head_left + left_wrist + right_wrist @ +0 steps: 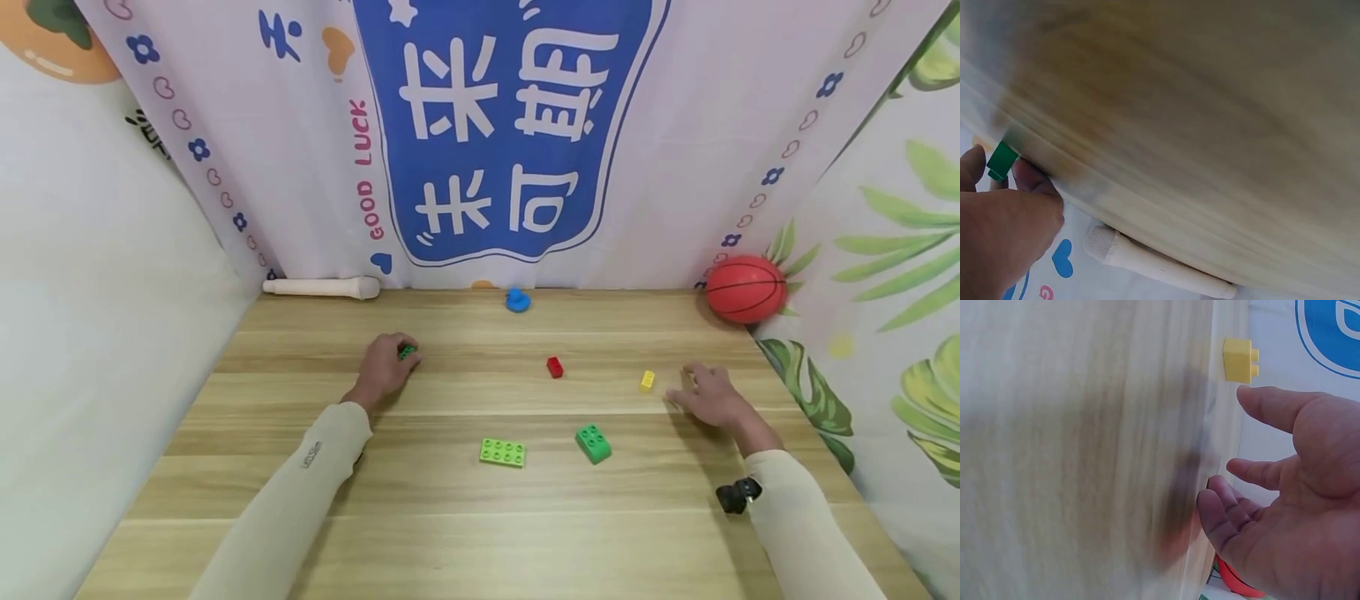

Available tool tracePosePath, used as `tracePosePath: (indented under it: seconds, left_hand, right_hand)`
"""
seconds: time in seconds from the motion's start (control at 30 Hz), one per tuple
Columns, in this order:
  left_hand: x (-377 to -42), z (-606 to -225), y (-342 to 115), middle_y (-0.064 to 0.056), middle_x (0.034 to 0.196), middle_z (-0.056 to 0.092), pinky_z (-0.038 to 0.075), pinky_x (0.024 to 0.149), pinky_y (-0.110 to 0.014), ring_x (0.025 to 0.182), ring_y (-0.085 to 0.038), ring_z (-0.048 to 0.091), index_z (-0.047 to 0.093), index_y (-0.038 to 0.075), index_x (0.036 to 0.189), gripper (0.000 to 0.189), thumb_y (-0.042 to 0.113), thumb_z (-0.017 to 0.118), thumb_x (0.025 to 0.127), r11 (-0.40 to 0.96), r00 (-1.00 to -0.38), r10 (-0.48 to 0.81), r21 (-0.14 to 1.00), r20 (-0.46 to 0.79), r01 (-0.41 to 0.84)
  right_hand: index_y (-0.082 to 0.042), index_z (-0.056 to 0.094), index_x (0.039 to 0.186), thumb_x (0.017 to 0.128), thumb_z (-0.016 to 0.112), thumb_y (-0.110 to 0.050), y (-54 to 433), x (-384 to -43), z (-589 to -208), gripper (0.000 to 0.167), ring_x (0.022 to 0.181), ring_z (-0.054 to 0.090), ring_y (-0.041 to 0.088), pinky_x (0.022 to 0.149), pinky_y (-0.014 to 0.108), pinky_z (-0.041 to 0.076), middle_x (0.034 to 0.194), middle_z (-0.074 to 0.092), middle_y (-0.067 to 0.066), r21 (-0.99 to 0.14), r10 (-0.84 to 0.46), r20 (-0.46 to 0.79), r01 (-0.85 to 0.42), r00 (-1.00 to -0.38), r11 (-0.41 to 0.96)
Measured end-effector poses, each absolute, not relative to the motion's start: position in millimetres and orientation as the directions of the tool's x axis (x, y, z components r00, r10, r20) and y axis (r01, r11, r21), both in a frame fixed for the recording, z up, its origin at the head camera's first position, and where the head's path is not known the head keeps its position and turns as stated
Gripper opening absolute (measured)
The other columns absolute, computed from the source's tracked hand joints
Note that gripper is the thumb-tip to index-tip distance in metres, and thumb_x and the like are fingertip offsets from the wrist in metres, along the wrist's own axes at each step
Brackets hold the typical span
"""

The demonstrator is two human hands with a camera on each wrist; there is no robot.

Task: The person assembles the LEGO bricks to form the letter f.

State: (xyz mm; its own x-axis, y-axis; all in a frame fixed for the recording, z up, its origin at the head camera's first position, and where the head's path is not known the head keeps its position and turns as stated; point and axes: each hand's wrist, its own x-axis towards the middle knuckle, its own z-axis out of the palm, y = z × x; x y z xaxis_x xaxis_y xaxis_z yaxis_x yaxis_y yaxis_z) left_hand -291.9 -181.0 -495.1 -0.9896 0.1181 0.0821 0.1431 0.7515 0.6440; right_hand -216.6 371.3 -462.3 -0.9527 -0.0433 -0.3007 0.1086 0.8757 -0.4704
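With thumb and fingers, my left hand (385,364) pinches a small green toy brick (1002,160) at the left of the table; in the head view the fingers partly cover it. Over on the right, my right hand (708,396) holds nothing, its fingers spread and slightly bent. Just left of its thumb is a small yellow brick (647,381), whose studs show from the side in the right wrist view. Further left lies a small red brick (555,367). Nearer the front are a light green eight-stud brick (503,452) and a green brick with a rounded side (593,443).
Along the back edge of the wooden table (420,542) lie a white microphone (321,287) at left, a blue toy duck (517,300) in the middle and a red ball (746,289) at right. A printed curtain (652,225) hangs behind them.
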Motion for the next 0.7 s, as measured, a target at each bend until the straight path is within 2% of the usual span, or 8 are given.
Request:
tracePosePath:
  seconds: [0.1,0.23,0.33,0.43,0.5,0.57,0.63,0.7]
  left_hand:
    - [-292.4,-492.4,-175.8,-0.022,0.128,0.074,0.053,0.109,-0.053,0.121,-0.037,0.067,0.074,-0.001,0.124,0.026,0.014,0.074,0.103,0.756,-0.99,0.133,0.64,0.055,0.137]
    - [-291.4,-483.8,-170.7,-0.021,0.132,0.07,0.053,0.107,-0.051,0.12,-0.034,0.064,0.071,0.0,0.134,0.039,0.019,0.078,0.101,0.761,-0.979,0.196,0.637,-0.049,0.121]
    - [-289.5,-477.7,-169.9,-0.02,0.129,0.068,0.054,0.104,-0.049,0.115,-0.031,0.062,0.069,0.001,0.137,0.042,0.016,0.078,0.1,0.76,-0.963,0.251,0.636,-0.097,0.134]
    - [-287.4,-476.4,-169.4,-0.019,0.122,0.067,0.055,0.098,-0.045,0.108,-0.028,0.062,0.071,-0.001,0.136,0.039,0.012,0.078,0.099,0.758,-0.955,0.284,0.629,-0.084,0.17]
    - [-286.0,-477.8,-168.9,-0.017,0.119,0.067,0.055,0.095,-0.042,0.105,-0.026,0.062,0.071,-0.001,0.135,0.039,0.013,0.078,0.099,0.759,-0.957,0.283,0.625,-0.063,0.184]
    - [-284.5,-479.7,-168.2,-0.016,0.117,0.067,0.055,0.093,-0.039,0.103,-0.025,0.062,0.071,0.0,0.135,0.039,0.013,0.08,0.099,0.757,-0.962,0.268,0.629,-0.053,0.176]
    - [-282.9,-481.1,-167.5,-0.015,0.116,0.068,0.055,0.092,-0.038,0.103,-0.025,0.062,0.07,0.0,0.134,0.04,0.013,0.081,0.098,0.746,-0.969,0.241,0.649,-0.054,0.149]
    - [-281.0,-481.7,-167.0,-0.015,0.116,0.07,0.056,0.092,-0.038,0.103,-0.025,0.064,0.069,0.001,0.132,0.039,0.012,0.082,0.097,0.73,-0.976,0.209,0.673,-0.06,0.115]
  right_hand:
    - [0.016,0.031,0.155,0.11,0.059,-0.036,369.6,-216.3,-462.6,0.074,0.123,0.052,0.055,0.103,0.07,0.047,0.14,0.032,0.046,-0.472,-0.043,-0.282,0.1,-0.958,0.876]
    - [0.015,0.036,0.153,0.108,0.062,-0.034,366.8,-215.1,-462.8,0.071,0.12,0.054,0.054,0.1,0.068,0.049,0.138,0.036,0.045,-0.47,-0.049,-0.248,0.076,-0.968,0.879]
    - [0.015,0.041,0.151,0.107,0.063,-0.029,364.6,-215.4,-464.0,0.065,0.121,0.055,0.056,0.1,0.069,0.05,0.138,0.04,0.046,-0.474,-0.073,-0.205,0.034,-0.976,0.88]
    - [0.018,0.044,0.147,0.108,0.061,-0.019,361.2,-216.4,-465.7,0.056,0.124,0.058,0.06,0.103,0.069,0.051,0.138,0.045,0.05,-0.52,-0.134,-0.144,-0.04,-0.98,0.853]
    - [0.02,0.047,0.144,0.109,0.059,-0.014,357.0,-217.4,-466.7,0.051,0.123,0.061,0.058,0.101,0.063,0.055,0.137,0.052,0.048,-0.578,-0.186,-0.115,-0.087,-0.976,0.812]
    - [0.021,0.048,0.144,0.11,0.06,-0.014,351.8,-218.7,-467.8,0.05,0.118,0.066,0.051,0.096,0.051,0.06,0.135,0.059,0.043,-0.632,-0.226,-0.106,-0.11,-0.968,0.767]
    - [0.02,0.051,0.142,0.108,0.064,-0.015,346.7,-220.1,-469.4,0.05,0.111,0.069,0.041,0.087,0.037,0.059,0.128,0.066,0.036,-0.66,-0.246,-0.102,-0.12,-0.964,0.742]
    - [0.017,0.057,0.136,0.105,0.07,-0.016,342.7,-221.1,-471.5,0.047,0.106,0.069,0.034,0.081,0.03,0.056,0.121,0.07,0.03,-0.652,-0.235,-0.097,-0.117,-0.967,0.749]
